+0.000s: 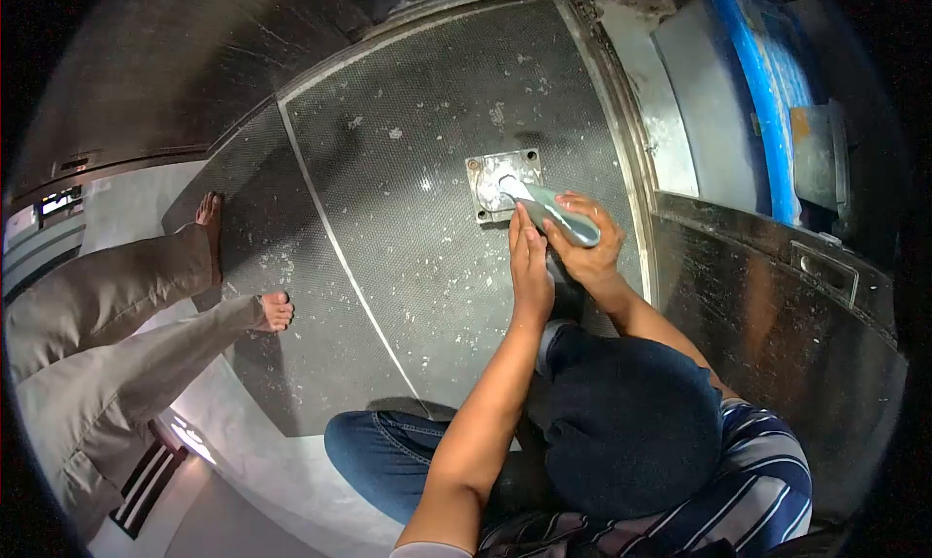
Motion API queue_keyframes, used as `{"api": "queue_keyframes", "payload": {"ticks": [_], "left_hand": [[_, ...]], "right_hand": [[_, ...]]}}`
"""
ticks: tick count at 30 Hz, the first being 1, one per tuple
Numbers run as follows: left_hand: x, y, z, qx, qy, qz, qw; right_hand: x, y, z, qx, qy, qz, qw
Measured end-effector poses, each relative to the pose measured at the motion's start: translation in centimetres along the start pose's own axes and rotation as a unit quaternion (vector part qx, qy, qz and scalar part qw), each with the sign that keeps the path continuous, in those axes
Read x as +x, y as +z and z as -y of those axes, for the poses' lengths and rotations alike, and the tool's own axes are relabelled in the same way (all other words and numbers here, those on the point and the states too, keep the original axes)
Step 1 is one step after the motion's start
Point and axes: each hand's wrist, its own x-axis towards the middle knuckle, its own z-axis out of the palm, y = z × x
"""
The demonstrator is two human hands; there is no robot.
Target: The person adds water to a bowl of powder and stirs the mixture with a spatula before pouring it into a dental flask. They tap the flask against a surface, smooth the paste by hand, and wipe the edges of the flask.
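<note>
My right hand (589, 237) is closed around the wide rear end of an elongated grey-green tool (573, 225) with a shiny face. From below and to the left, my left hand (530, 267) presses its fingers along the same tool near the front. The tool's narrow white tip (508, 184) meets the middle of a square metal mold plate (485, 194), which has holes at its corners. That plate lies flat on the dark textured mat (408, 140). The tool's exact kind I cannot make out.
Another person stands barefoot at left, with a foot (276, 311) on the mat and beige trousers (126, 364). Dark metal walls (767, 286) border the mat. A blue-edged panel (762, 92) stands at upper right. Dark rounded cloth (631, 422) fills the space between my arms.
</note>
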Motion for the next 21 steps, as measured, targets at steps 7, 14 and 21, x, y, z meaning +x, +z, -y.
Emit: {"api": "queue_keyframes", "payload": {"ticks": [7,14,21], "left_hand": [[0.5,-0.1,-0.9,-0.078,-0.035,-0.017,0.996],[1.3,-0.1,-1.7,-0.295,-0.191,-0.087,0.932],[1.0,-0.4,1.3,-0.198,-0.05,0.048,0.978]], "right_hand": [[0.3,0.4,-0.5,0.007,0.02,0.0,1.0],[-0.8,-0.8,-0.9,0.056,0.062,0.052,0.995],[-3.6,-6.3,-2.9,0.306,0.257,0.186,0.898]]}}
